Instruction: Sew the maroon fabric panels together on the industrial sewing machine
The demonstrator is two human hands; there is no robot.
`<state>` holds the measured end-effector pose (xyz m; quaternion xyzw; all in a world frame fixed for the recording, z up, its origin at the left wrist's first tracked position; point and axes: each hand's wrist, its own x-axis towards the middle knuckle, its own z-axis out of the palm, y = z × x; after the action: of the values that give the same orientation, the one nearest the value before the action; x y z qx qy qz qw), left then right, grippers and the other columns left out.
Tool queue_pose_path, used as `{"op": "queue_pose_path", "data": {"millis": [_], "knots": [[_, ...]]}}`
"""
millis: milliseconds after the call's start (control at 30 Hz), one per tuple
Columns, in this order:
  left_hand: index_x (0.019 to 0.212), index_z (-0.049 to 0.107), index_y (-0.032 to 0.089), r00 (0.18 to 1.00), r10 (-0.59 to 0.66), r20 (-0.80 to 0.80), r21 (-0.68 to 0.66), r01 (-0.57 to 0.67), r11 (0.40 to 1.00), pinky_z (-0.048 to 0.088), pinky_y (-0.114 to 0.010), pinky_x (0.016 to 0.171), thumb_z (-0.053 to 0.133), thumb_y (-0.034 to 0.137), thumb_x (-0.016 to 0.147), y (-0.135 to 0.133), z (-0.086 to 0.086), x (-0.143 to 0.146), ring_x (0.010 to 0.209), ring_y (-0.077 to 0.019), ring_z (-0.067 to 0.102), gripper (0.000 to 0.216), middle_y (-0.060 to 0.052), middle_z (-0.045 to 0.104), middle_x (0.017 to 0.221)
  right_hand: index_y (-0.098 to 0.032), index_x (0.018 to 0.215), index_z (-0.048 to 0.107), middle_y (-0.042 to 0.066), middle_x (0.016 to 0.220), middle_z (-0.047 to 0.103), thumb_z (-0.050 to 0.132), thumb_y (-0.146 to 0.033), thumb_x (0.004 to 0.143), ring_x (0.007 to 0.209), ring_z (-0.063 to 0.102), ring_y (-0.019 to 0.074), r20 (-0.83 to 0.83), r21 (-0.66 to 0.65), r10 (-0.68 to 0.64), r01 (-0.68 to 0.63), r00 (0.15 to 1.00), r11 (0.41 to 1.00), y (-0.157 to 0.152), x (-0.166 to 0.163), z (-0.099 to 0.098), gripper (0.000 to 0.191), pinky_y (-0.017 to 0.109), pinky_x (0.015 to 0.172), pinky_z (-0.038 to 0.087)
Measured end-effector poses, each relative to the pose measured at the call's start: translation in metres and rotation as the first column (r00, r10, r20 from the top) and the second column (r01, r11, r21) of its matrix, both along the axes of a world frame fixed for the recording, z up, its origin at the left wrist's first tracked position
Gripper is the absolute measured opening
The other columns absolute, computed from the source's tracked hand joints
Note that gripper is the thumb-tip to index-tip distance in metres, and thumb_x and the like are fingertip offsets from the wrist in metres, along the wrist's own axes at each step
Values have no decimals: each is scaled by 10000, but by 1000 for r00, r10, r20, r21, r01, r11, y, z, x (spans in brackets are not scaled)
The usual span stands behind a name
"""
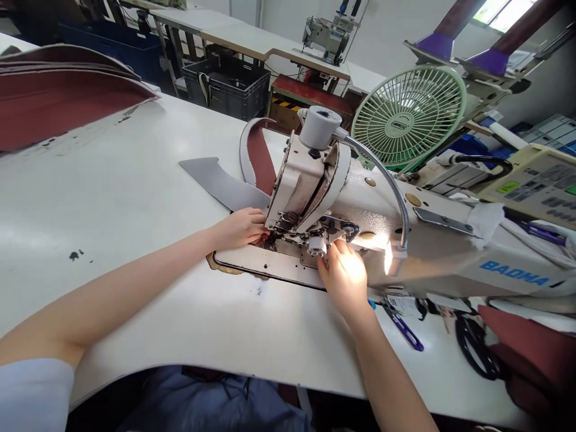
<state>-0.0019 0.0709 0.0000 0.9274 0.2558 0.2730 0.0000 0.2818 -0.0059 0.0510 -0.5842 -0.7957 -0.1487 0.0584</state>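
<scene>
A cream sewing machine marked BAODHA lies across the white table. My left hand rests at the left of the needle area, fingers curled onto a dark red and grey strip that loops away behind the machine head. My right hand sits in front of the needle, brightly lit by the machine lamp, fingertips pinched near a small white knob. What the right fingers hold is hidden by glare. A metal needle plate lies under both hands.
A stack of dark red cut pieces lies at the far left. A green fan stands behind the machine. A control box is at the right. Purple-handled scissors and more red material lie at the lower right.
</scene>
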Motion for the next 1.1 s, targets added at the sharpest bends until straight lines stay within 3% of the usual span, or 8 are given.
{"op": "queue_pose_path", "data": {"millis": [167, 333, 533, 667, 767, 867, 967, 1100], "knots": [[905, 715, 151, 988, 139, -67, -74, -143, 987, 463, -346, 856, 559, 161, 871, 3, 2, 0, 959, -230, 630, 160, -93, 688, 913, -188, 899, 641, 74, 847, 690, 496, -177, 952, 822, 588, 221, -144, -99, 260, -275, 955, 956, -21, -32, -10, 155, 314, 718, 425], [987, 718, 145, 974, 203, -103, -159, -218, 963, 478, -365, 852, 494, 174, 883, -14, -2, -18, 998, -235, 650, 248, -72, 693, 1005, -169, 1067, 650, 102, 1242, 666, 427, -86, 953, 1084, 565, 228, -330, -198, 463, -540, 822, 818, -32, -62, -30, 263, 352, 932, 455], [1036, 685, 166, 975, 187, -123, -251, -213, 944, 476, -421, 953, 453, 202, 926, -95, 6, -50, 1136, -242, 612, 259, -47, 674, 1174, -177, 1053, 655, 72, 975, 701, 487, -241, 989, 943, 592, 221, -524, -157, 355, -497, 774, 853, -22, -66, -38, 191, 351, 850, 474], [1147, 648, 172, 968, 192, -160, -240, -227, 944, 477, -427, 995, 460, 197, 925, -131, 9, -52, 1154, -245, 592, 292, -75, 655, 1203, -189, 1051, 671, 81, 1032, 681, 476, -242, 995, 998, 580, 229, -528, -142, 387, -528, 756, 837, -23, -73, -40, 209, 377, 893, 469], [1242, 603, 150, 966, 217, -142, -224, -245, 943, 458, -481, 1020, 489, 183, 887, -124, 9, -44, 1190, -286, 552, 375, -118, 600, 1265, -187, 1109, 675, 89, 1127, 672, 443, -246, 1013, 1045, 565, 229, -508, -129, 402, -529, 762, 839, -25, -77, -42, 257, 394, 942, 460], [1239, 600, 130, 981, 122, -152, -226, -155, 962, 418, -523, 1052, 529, 204, 866, -100, 10, -33, 1256, -325, 497, 387, -128, 592, 1275, -175, 1157, 678, 96, 1177, 668, 452, -261, 1016, 1064, 551, 232, -470, -128, 416, -526, 779, 841, -26, -78, -42, 280, 399, 951, 464], [1168, 629, 123, 982, 67, -176, -199, -102, 975, 440, -491, 1021, 562, 207, 845, -83, 10, -26, 1217, -313, 542, 340, -116, 653, 1206, -187, 1167, 692, 91, 1194, 671, 465, -272, 1012, 1062, 551, 233, -441, -151, 407, -513, 800, 845, -22, -76, -40, 287, 407, 937, 479], [1143, 647, 125, 986, 126, -105, -145, -141, 979, 476, -443, 984, 576, 193, 848, -82, 4, -26, 1188, -286, 594, 311, -121, 662, 1258, -222, 1143, 717, 65, 1185, 688, 495, -280, 999, 1032, 560, 243, -454, -94, 386, -474, 803, 876, -17, -72, -40, 271, 424, 918, 494]]}}
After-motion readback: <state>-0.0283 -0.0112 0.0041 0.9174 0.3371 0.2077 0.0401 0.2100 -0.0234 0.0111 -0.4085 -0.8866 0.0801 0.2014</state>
